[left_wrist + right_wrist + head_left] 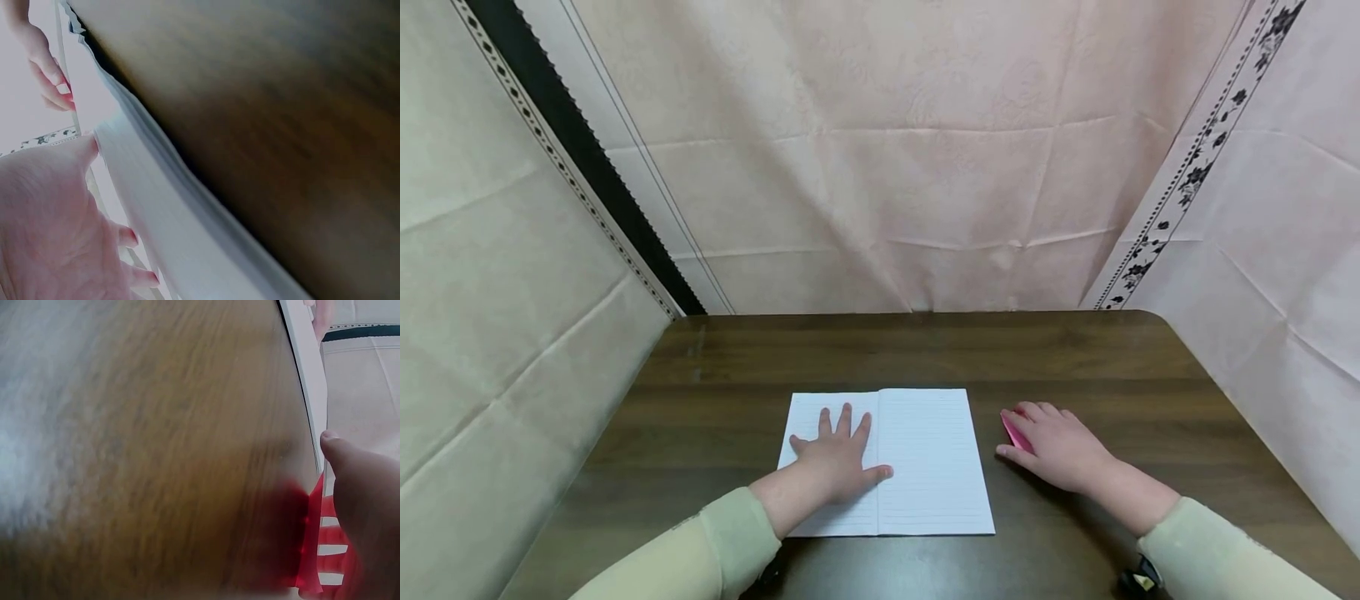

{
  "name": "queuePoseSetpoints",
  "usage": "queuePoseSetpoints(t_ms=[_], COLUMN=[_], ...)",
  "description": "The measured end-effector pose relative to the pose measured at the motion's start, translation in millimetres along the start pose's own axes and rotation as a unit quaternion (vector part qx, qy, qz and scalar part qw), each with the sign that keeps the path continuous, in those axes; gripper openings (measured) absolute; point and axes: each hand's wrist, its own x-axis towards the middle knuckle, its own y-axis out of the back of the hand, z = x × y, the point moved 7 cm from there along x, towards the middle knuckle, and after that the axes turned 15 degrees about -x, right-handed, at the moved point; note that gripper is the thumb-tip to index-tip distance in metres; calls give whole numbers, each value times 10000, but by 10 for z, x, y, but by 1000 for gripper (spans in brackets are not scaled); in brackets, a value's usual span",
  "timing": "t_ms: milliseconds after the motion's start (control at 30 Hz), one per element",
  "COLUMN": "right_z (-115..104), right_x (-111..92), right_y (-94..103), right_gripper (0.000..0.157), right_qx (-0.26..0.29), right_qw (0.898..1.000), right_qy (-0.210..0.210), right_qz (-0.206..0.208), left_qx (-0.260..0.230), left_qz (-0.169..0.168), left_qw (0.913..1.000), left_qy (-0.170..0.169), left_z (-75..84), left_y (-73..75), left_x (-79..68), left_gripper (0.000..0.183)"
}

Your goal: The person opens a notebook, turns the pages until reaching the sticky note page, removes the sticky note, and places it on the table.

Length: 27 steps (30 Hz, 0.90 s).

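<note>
An open notebook (pixel 934 467) with blank ruled pages lies in front of me, its fold running up the middle. My left hand (pixel 835 467) rests on the left page, fingers straight and spread, thumb reaching across the fold onto the right page. To the right of the notebook, my right hand (pixel 1063 446) holds a bright pink, thin-edged piece (pixel 1018 433) under its fingers, low over the table. The thumb stands apart from the fingers. In the right wrist view the pink piece (pixel 310 544) looks like a folded sheet; most of it is hidden by the hand.
The brown wooden table (pixel 910 350) has rounded far corners. Pale cloth (pixel 865 167) hangs behind it and along both sides, with a dark band (pixel 610 167) at the left and a flower-patterned strip (pixel 1195 175) at the right.
</note>
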Motion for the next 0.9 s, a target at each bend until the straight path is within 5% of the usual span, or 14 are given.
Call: queuePoseSetpoints(t_ms=[600,900], right_z=[-39,-173], right_x=[-104,-245], right_y=[46,137], right_gripper=[69,65], right_qx=[133,555], right_qw=[9994,9946], right_qy=[-155,27], right_qz=[293,881], left_qx=[-279,-446], left_qz=[179,407], left_qw=[9993,9948], left_qy=[-200,-820], left_z=[-6,-43], left_y=[58,39], left_x=[28,-73], left_gripper=[86,73])
